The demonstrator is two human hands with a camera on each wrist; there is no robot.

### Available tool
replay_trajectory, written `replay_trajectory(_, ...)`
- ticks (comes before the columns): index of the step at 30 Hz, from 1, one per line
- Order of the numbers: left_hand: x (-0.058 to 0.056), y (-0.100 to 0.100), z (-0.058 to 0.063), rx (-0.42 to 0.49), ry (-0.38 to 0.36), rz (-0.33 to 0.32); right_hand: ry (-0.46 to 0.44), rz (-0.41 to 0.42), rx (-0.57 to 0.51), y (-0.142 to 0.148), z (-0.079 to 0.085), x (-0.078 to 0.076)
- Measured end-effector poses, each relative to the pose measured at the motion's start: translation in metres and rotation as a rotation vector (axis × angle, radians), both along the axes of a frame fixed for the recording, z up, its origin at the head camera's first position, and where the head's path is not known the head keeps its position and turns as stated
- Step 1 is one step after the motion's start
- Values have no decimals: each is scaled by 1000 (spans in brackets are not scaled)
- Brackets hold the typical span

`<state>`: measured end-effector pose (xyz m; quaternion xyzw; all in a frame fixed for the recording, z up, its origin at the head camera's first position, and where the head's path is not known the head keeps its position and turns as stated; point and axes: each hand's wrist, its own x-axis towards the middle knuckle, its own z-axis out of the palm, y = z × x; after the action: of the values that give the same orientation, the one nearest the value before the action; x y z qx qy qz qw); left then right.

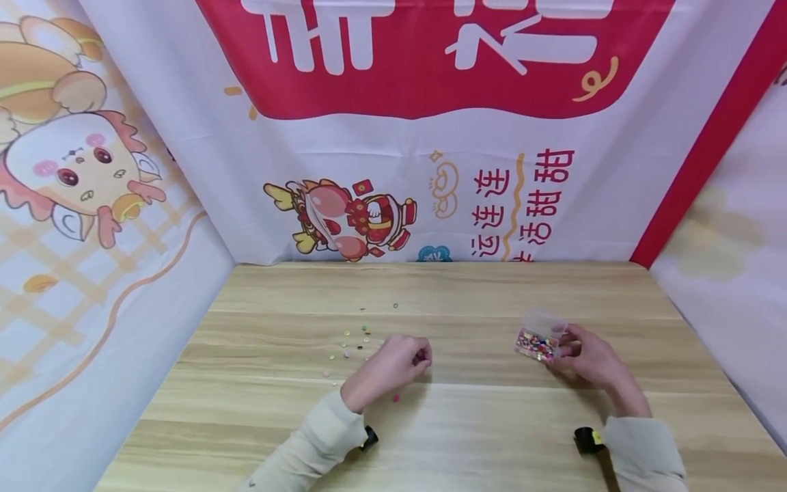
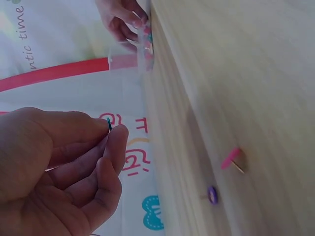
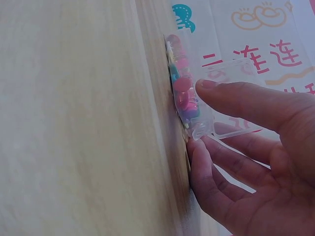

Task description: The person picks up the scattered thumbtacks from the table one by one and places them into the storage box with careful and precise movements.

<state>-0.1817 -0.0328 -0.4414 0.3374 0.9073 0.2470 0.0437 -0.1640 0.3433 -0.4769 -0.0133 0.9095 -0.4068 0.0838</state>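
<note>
My left hand (image 1: 393,361) is held over the table left of centre. Between its thumb and forefinger it pinches a small teal thumbtack (image 2: 109,124), seen nearly edge-on. A pink thumbtack (image 2: 230,158) with a gold pin and a purple thumbtack (image 2: 212,194) lie on the tabletop by this hand. Farther right, my right hand (image 1: 587,355) holds a clear plastic box (image 1: 536,346), thumb on one side and fingertips low at its corner. Its hinged lid (image 1: 544,320) stands raised. Many colourful thumbtacks (image 3: 183,83) fill the box, which sits on the table.
Several small thumbtacks (image 1: 347,354) are scattered on the wooden table (image 1: 467,437), left of and beyond my left hand. One small ring-like piece (image 1: 395,305) lies farther back. Printed cloth (image 1: 369,147) hangs behind the table and along both sides.
</note>
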Motion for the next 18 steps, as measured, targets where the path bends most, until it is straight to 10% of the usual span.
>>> replay_trajectory(18,-4,46,5,13,-8,-30,3,-15,-7,1,-3,0)
